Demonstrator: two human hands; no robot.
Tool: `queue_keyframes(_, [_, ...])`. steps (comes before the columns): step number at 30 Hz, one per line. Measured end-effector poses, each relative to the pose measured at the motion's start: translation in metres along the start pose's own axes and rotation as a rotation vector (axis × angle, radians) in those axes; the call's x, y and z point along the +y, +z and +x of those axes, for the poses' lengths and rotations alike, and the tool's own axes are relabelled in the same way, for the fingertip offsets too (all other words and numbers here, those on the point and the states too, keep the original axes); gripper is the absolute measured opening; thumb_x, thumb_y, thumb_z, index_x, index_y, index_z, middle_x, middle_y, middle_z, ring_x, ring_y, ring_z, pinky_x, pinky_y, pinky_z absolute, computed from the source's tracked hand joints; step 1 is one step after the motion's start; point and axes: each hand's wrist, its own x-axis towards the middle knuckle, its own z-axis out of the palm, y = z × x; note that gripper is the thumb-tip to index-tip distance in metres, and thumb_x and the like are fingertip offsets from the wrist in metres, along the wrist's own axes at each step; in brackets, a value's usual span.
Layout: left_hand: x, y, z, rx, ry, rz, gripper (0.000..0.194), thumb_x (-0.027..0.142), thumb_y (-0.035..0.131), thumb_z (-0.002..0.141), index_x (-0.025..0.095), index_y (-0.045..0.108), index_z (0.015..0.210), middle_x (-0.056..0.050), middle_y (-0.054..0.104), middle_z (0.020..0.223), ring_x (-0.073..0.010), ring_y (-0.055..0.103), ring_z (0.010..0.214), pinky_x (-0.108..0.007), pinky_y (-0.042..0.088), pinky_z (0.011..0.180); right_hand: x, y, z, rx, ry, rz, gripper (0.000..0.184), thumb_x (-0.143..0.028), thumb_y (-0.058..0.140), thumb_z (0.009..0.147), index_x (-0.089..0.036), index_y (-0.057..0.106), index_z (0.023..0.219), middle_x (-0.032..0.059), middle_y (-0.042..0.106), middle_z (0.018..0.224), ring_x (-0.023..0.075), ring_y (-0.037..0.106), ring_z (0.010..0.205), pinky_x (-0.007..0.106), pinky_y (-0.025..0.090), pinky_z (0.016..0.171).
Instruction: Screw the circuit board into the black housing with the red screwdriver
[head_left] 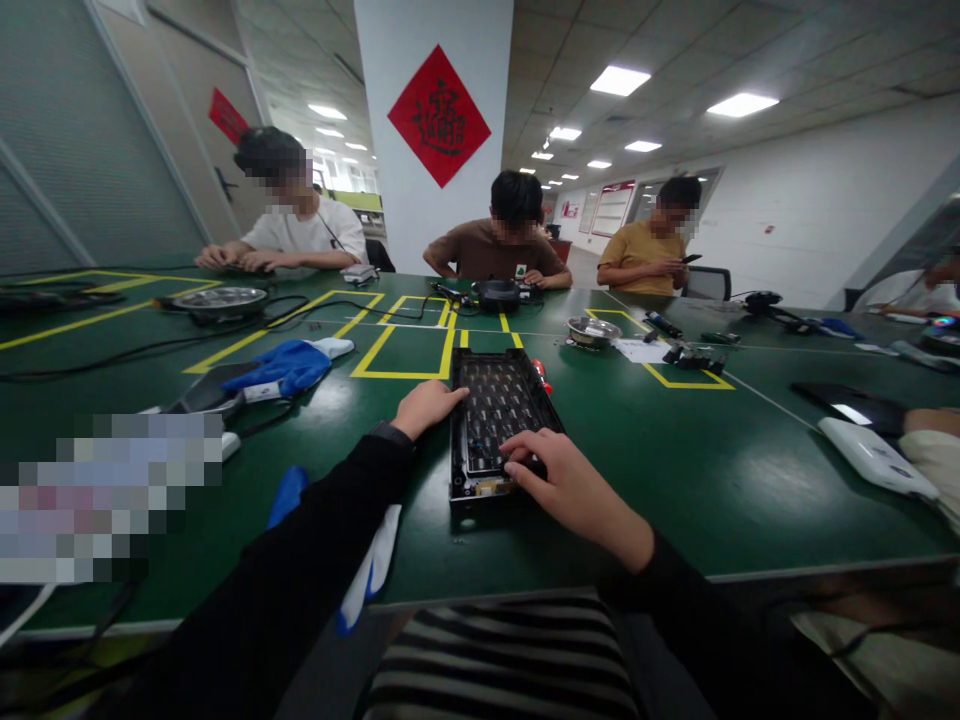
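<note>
In front of me on the green table lies a black open case [491, 400], long and shallow, with rows of small shiny round parts inside. A yellowish strip shows at its near end. My left hand [429, 408] grips the case's left side, fingertips over the rim. Over its near right corner, my right hand [551, 468] is closed in a pinch with curled fingers. Something dark shows under those fingers, too hidden to name. Red round pieces [541, 377] sit against the case's right side.
Blue-and-white gloves [289, 368] lie at the left, and another glove [371, 570] hangs over the near edge. Metal bowls [592, 331] and dark parts [694, 357] stand farther off. A black cable [165, 355] crosses the left. Several people sit around the table.
</note>
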Motion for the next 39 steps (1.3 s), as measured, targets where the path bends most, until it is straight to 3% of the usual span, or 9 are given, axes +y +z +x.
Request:
queue_keyframes(5, [0.000,-0.001,0.000,-0.005,0.011,-0.002,0.060,0.065,0.033,0.076,0.016,0.065,0.063,-0.011,0.065,0.070,-0.0208,0.060,0.068,-0.025,0.037,0.055,0.019,-0.020,0.018,-0.127,-0.101,0.041,0.016,-0.029,0.061,0.078,-0.020,0.064,0.091,0.0033,0.063,0.093,0.0157,0.055,0.087,0.031,0.041,0.080])
queue_keyframes(9, [-0.001,0.000,0.001,-0.004,0.030,-0.004,0.062,0.066,0.031,0.076,0.016,0.064,0.060,-0.011,0.065,0.069,-0.0199,0.060,0.066,-0.025,0.036,0.055,0.030,-0.019,0.023,-0.237,-0.210,-0.013,0.013,-0.032,0.065,0.074,-0.022,0.068,0.082,0.0027,0.062,0.100,0.0170,0.053,0.094,0.034,0.038,0.085])
queue_keyframes(21, [-0.008,0.007,0.008,0.011,0.049,-0.002,0.062,0.067,0.031,0.075,0.016,0.061,0.058,-0.010,0.064,0.069,-0.0188,0.057,0.061,-0.026,0.033,0.052,0.031,-0.009,0.016,-0.114,-0.252,-0.039,0.007,-0.026,0.062,0.077,-0.020,0.066,0.077,0.0014,0.063,0.098,0.0160,0.052,0.095,0.034,0.036,0.084])
queue_keyframes(30, [-0.006,0.007,0.008,0.013,0.053,0.008,0.063,0.067,0.030,0.075,0.015,0.061,0.056,-0.010,0.063,0.066,-0.0186,0.056,0.059,-0.026,0.031,0.050,0.028,-0.011,0.021,-0.210,-0.310,-0.084,0.011,-0.029,0.062,0.078,-0.018,0.065,0.079,0.0041,0.063,0.097,0.0191,0.050,0.097,0.037,0.033,0.087])
queue_keyframes(39, [-0.003,0.004,0.005,0.015,0.058,0.024,0.062,0.064,0.032,0.077,0.014,0.065,0.060,-0.011,0.064,0.067,-0.0196,0.058,0.062,-0.026,0.033,0.051,0.030,-0.005,0.019,-0.145,-0.336,-0.031,0.007,-0.022,0.058,0.080,-0.018,0.062,0.085,0.0054,0.062,0.095,0.0186,0.052,0.094,0.036,0.036,0.085])
